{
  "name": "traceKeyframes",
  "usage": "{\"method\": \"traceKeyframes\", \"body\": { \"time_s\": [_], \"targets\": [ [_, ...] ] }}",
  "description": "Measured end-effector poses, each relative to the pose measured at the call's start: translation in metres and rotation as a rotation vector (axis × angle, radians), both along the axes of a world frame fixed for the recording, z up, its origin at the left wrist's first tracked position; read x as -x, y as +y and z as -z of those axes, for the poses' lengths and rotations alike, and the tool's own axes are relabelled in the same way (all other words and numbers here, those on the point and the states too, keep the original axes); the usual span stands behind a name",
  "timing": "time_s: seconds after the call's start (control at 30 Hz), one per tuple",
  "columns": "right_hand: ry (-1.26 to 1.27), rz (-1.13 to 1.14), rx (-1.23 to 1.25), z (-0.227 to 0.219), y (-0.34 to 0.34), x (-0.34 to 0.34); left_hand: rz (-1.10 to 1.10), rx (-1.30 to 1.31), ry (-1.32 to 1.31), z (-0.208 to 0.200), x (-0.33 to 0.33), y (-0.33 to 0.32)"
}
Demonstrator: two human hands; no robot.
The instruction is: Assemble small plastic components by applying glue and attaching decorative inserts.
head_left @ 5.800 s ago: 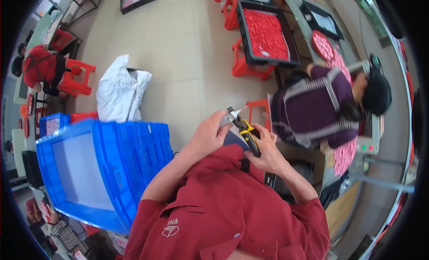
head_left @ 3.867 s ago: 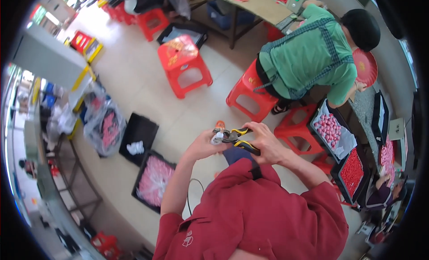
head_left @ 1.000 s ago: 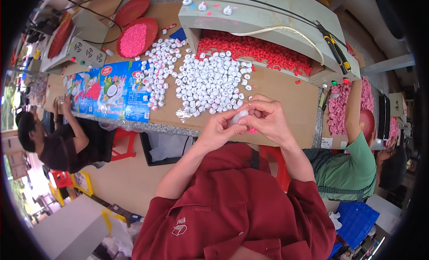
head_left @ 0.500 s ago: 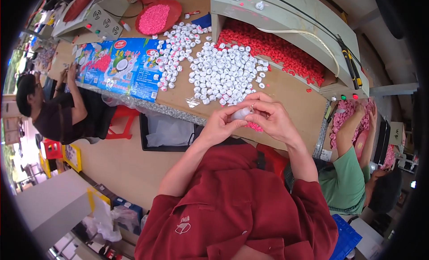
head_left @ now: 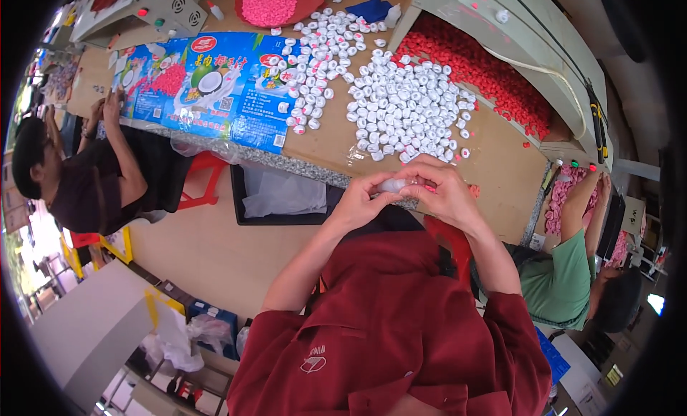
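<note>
co-worker in dark top [head_left: 86, 180] sits far left at the table edge, hands up on the blue printed carton sheet [head_left: 207, 80]. pink parts in a red dish [head_left: 275, 5] at the far side. loose white caps [head_left: 408, 108] heaped mid-table, red caps [head_left: 486, 65] in the trough behind them. left hand [head_left: 361, 201] raised at the near table edge [head_left: 300, 165], fingers curled, thumb and forefinger pinching the left end of a small white cap piece [head_left: 396, 184]. the piece sits between both hands, just off the near edge of the white pile. looks light, rigid plastic, smooth so likely a bit slippery; small enough that fingertip pinch on the ends is the way to hold it, not likely fragile. right hand [head_left: 444, 194] arched over it, fingers pressed together, tips pinching the right end; something pink shows under them, can't tell what. both forearms come up from the red shirt, elbows bent, wrists meeting in front of the chest. second co-worker in green top [head_left: 565, 280] at right, arm reaching to pink parts.
</note>
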State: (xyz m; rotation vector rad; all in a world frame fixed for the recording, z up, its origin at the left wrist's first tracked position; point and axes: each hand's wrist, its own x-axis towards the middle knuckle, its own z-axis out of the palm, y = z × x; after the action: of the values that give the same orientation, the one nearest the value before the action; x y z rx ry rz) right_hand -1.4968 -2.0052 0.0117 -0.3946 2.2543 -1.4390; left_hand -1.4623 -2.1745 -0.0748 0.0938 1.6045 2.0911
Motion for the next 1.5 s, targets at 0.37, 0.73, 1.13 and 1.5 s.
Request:
{"method": "traceKeyframes", "body": {
  "time_s": [0.37,0.73,1.13,1.5],
  "targets": [
    [-0.099,-0.124,-0.116,0.059,-0.087,0.039,-0.205,0.046,0.072,0.045,0.017,-0.083],
    [-0.011,0.063,0.184,0.089,-0.113,0.05,-0.272,0.189,0.138,0.075,0.033,-0.102],
    [0.183,0.207,-0.175,0.192,-0.133,0.052,-0.378,0.275,0.054,0.082,0.017,-0.133],
    [0.103,0.174,-0.246,0.129,-0.109,0.095,-0.495,0.236,0.089,0.066,0.032,-0.15]
  ]
}}
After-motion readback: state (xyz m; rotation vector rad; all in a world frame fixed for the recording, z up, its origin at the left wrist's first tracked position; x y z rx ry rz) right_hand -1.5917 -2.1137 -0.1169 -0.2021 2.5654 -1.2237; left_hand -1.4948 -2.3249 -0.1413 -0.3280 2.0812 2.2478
